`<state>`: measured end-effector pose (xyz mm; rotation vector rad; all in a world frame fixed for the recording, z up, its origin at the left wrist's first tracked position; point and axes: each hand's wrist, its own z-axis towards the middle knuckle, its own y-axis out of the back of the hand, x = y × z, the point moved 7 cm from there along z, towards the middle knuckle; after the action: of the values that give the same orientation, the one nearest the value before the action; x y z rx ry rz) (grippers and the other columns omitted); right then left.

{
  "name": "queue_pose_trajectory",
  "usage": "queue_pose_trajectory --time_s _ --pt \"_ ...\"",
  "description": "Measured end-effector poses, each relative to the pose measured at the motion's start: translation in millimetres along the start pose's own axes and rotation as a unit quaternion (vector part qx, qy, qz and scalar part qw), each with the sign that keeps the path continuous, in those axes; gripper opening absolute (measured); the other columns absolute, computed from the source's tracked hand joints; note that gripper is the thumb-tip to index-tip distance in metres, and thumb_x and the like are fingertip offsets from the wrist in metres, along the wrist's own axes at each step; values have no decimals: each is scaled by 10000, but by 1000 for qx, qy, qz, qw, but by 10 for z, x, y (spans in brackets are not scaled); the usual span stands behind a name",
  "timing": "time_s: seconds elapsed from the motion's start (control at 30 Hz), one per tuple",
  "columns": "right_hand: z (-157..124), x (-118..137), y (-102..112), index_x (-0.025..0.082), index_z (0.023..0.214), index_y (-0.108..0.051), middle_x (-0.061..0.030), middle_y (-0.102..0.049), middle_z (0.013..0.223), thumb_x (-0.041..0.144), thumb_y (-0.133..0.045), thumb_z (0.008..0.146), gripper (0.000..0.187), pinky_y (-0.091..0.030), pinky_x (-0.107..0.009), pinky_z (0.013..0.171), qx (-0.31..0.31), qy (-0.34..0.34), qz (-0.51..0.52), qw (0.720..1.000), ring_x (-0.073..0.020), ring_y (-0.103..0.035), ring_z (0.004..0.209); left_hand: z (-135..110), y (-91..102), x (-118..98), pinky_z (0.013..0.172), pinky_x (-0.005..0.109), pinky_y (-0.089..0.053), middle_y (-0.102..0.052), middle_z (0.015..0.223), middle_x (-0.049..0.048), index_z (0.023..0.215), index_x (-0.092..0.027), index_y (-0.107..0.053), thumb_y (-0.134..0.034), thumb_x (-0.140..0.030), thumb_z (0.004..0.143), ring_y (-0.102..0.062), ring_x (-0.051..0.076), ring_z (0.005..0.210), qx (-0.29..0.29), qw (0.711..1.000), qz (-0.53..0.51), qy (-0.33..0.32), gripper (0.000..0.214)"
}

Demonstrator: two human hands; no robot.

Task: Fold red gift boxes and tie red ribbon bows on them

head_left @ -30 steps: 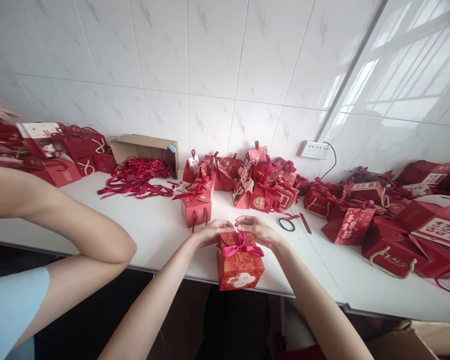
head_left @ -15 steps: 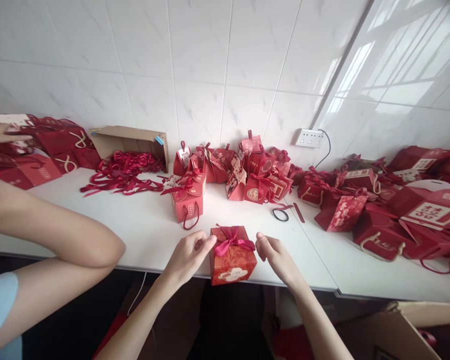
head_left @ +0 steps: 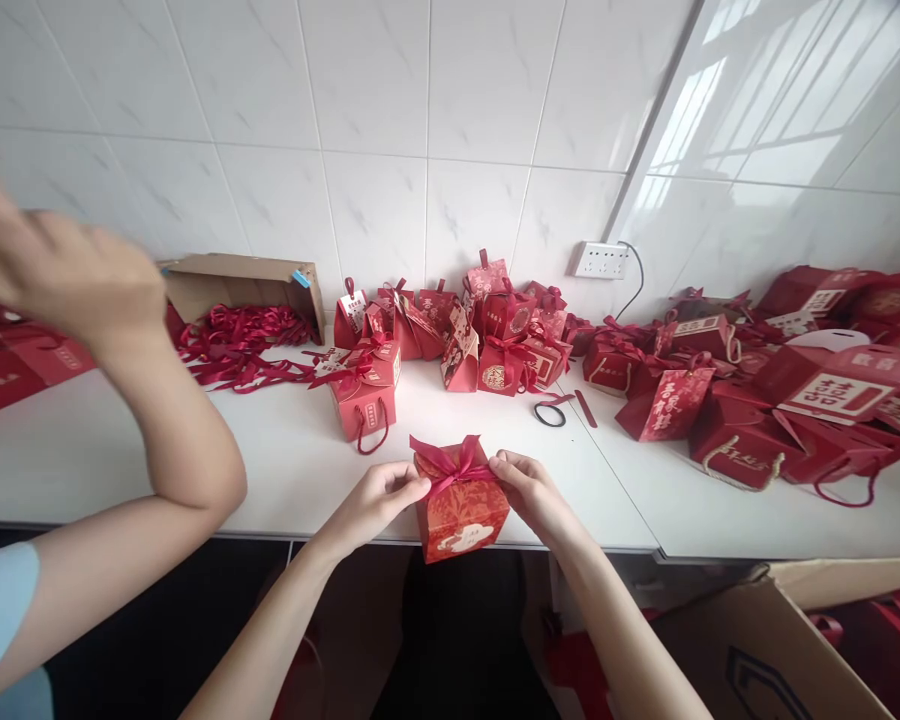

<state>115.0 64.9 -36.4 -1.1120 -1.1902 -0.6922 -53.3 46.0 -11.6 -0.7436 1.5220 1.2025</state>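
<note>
A small red gift box (head_left: 461, 505) with a pink ribbon bow on top stands at the front edge of the white table (head_left: 285, 450). My left hand (head_left: 379, 500) pinches the left end of the ribbon against the box's left side. My right hand (head_left: 529, 490) grips the ribbon's right end at the box's right top corner. Both hands are closed on the ribbon. Just behind stands another red box (head_left: 364, 395) with a cord handle.
A co-worker's bent arm (head_left: 105, 330) rises at the left, hand blurred. A cardboard box (head_left: 244, 285) spills red ribbons (head_left: 240, 345). Many red boxes (head_left: 495, 335) line the wall; red bags (head_left: 795, 400) pile at right. A black ring (head_left: 549, 413) lies nearby. An open carton (head_left: 772, 650) sits below right.
My hands closed in from beside the box and took hold of the ribbon ends. The co-worker's forearm swung upward. The view shifted right and down.
</note>
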Motion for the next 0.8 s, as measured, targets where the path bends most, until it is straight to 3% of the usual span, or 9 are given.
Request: queue_pose_trajectory --time_s 0.23,0.4,0.47,0.53,0.63,0.73,0.8 --pt "37 -156 57 198 558 -363 55 -343 542 501 -686 670 457 -282 -235 525 -14 -38 38 998 -80 -305 503 27 -34 103 589 232 -304 -375 621 -38 617 -169 -407 -499 -441 804 -354 103 610 34 998 -44 -5 342" --pt "-24 -51 89 201 618 -381 45 -396 586 554 -637 706 445 -356 -245 564 -27 1 -31 999 -90 -380 535 10 15 139 600 236 -327 -372 630 -37 640 -176 -387 -476 -470 826 -369 107 613 29 999 -22 -12 358" --pt "-122 74 123 208 722 -419 30 -438 660 591 -595 726 422 -400 -267 606 -80 51 -119 988 -114 -438 594 22 62 153 647 251 -374 -458 702 -12 717 -177 -441 -451 -503 828 -446 131 679 -2 999 -33 -21 344" --pt "-259 209 98 216 878 -439 -1 -478 789 615 -599 708 462 -434 -290 627 -125 111 -225 960 -136 -470 660 45 116 174 754 289 -418 -549 890 38 890 -178 -485 -459 -528 815 -523 179 852 -56 996 -64 -29 359" --pt "-403 275 -42 222 1121 -391 -85 -481 1046 589 -704 615 699 -490 -356 699 -105 149 -363 914 -189 -517 805 82 122 238 868 347 -429 -581 1042 80 1114 -181 -426 -495 -548 791 -552 219 994 -100 988 -114 -23 493" --pt "-441 279 -3 224 1236 -317 -147 -428 1201 547 -726 613 812 -515 -422 754 -84 151 -420 891 -248 -543 935 55 209 321 756 336 -470 -610 774 24 1071 -173 -457 -472 -542 800 -604 194 767 -164 979 -122 -16 458" --pt "-477 375 220 229 1240 -309 -159 -408 1245 535 -638 716 691 -519 -443 758 -166 172 -410 880 -261 -550 979 -26 359 373 613 296 -452 -510 544 -38 921 -180 -502 -445 -505 817 -543 156 548 -245 964 -103 -13 346"
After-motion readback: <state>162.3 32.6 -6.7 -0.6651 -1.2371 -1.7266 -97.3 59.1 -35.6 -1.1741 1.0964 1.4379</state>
